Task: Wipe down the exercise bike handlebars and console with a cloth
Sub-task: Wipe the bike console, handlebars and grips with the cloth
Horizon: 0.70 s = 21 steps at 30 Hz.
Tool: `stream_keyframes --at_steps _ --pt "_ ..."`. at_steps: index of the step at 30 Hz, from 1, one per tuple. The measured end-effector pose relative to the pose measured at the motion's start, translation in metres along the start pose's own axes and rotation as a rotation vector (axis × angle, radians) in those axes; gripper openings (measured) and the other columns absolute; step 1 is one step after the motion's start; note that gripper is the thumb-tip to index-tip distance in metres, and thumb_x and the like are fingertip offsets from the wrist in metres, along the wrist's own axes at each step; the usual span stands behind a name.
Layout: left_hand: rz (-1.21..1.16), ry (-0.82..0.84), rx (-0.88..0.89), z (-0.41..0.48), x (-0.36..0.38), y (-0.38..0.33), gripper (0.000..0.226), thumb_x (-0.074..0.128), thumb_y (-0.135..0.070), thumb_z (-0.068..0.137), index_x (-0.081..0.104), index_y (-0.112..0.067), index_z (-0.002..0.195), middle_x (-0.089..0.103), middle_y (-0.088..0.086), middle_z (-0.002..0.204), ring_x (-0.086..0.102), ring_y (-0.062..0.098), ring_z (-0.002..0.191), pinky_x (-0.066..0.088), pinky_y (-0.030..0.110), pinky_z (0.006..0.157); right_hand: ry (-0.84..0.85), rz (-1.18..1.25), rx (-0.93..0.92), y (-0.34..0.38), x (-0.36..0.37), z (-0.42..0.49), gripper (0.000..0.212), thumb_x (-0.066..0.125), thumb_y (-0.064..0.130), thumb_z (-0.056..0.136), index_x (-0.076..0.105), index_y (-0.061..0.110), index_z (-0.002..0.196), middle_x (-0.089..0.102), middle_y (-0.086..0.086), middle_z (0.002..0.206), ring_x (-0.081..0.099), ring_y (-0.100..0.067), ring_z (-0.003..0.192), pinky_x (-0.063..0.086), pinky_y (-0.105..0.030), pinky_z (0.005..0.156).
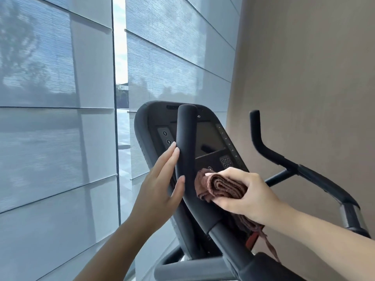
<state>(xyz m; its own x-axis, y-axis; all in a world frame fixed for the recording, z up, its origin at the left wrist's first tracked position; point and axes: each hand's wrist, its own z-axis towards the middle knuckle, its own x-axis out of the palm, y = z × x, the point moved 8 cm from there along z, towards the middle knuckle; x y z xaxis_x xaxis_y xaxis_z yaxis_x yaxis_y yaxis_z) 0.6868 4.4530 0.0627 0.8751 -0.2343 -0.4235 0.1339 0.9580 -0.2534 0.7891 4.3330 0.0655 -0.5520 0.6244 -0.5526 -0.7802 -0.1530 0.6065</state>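
Note:
A black exercise bike fills the lower middle. Its left handlebar [185, 136] rises upright in front of the console [209, 142], whose dark screen and buttons are partly hidden behind the bar. My left hand [162, 187] is open, fingers straight, resting flat against the left side of that bar. My right hand [245, 193] grips a folded brown cloth [215, 186] and presses it against the bar's right side, just below the console's keypad. A loose end of the cloth hangs under my wrist. The right handlebar [269, 151] stands apart at the right.
Tall windows with grey roller blinds [56, 118] stand close on the left and behind the bike. A beige wall [304, 78] runs along the right, near the right handlebar. A grey crossbar [188, 268] of the bike lies at the bottom.

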Motion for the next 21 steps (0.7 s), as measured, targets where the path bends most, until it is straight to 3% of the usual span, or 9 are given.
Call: stream_keyframes --at_steps 2,4,7,10,12,17,21 --pt "-0.045 -0.028 -0.019 0.000 0.002 0.002 0.054 0.049 -0.013 0.086 0.035 -0.004 0.137 0.033 0.003 0.146 0.027 0.005 0.134 0.024 0.019 0.109 -0.004 -0.019 -0.034 0.006 -0.005 0.002 0.036 0.075 0.007 0.069 0.068 0.029 0.097 0.069 0.014 0.091 0.064 -0.001 0.090 0.043 -0.010 0.079" --pt "-0.068 -0.047 -0.023 0.000 0.003 0.003 0.054 0.048 -0.013 0.085 0.035 -0.005 0.137 0.033 0.003 0.146 0.027 0.004 0.134 0.023 0.018 0.109 -0.138 0.000 -0.138 0.019 -0.014 0.012 0.039 0.073 0.011 0.069 0.066 0.027 0.104 0.069 0.015 0.101 0.062 -0.001 0.099 0.043 -0.009 0.085" --pt "-0.086 -0.056 -0.014 -0.001 0.003 0.004 0.054 0.049 -0.012 0.085 0.035 -0.005 0.137 0.033 0.003 0.146 0.027 0.004 0.135 0.023 0.018 0.109 -0.425 0.058 -0.261 0.036 -0.027 0.036 0.037 0.072 0.008 0.072 0.063 0.023 0.105 0.068 0.004 0.104 0.061 -0.007 0.103 0.043 -0.017 0.091" --pt "-0.109 -0.058 -0.016 -0.002 0.003 0.005 0.054 0.049 -0.012 0.086 0.035 -0.006 0.137 0.033 0.003 0.146 0.026 0.005 0.135 0.023 0.019 0.109 -0.533 0.036 -0.292 0.040 -0.021 0.050 0.040 0.073 0.002 0.073 0.062 0.025 0.104 0.064 -0.006 0.105 0.060 -0.010 0.103 0.042 -0.021 0.093" --pt "-0.124 -0.060 -0.012 -0.003 0.004 0.005 0.053 0.048 -0.010 0.086 0.035 -0.004 0.137 0.033 0.005 0.146 0.026 0.007 0.136 0.024 0.020 0.109 -0.485 0.041 -0.270 0.031 -0.013 0.043 0.040 0.073 0.005 0.071 0.063 0.026 0.103 0.065 -0.004 0.103 0.061 -0.007 0.101 0.043 -0.016 0.090" --pt "-0.132 -0.073 0.001 -0.001 0.007 0.003 0.052 0.048 -0.005 0.085 0.035 0.000 0.135 0.034 0.010 0.145 0.028 0.010 0.135 0.025 0.022 0.109 -0.161 0.060 -0.164 0.013 -0.002 0.015 0.036 0.073 0.007 0.067 0.067 0.024 0.098 0.071 0.010 0.092 0.065 -0.004 0.093 0.044 -0.011 0.082" --pt "-0.118 -0.064 -0.004 -0.001 0.006 0.004 0.053 0.048 -0.008 0.085 0.036 -0.002 0.136 0.034 0.007 0.145 0.028 0.007 0.134 0.024 0.020 0.109 -0.123 0.143 -0.218 0.032 -0.013 0.024 0.040 0.071 0.004 0.071 0.064 0.025 0.104 0.070 0.016 0.098 0.065 0.001 0.093 0.044 -0.008 0.080"
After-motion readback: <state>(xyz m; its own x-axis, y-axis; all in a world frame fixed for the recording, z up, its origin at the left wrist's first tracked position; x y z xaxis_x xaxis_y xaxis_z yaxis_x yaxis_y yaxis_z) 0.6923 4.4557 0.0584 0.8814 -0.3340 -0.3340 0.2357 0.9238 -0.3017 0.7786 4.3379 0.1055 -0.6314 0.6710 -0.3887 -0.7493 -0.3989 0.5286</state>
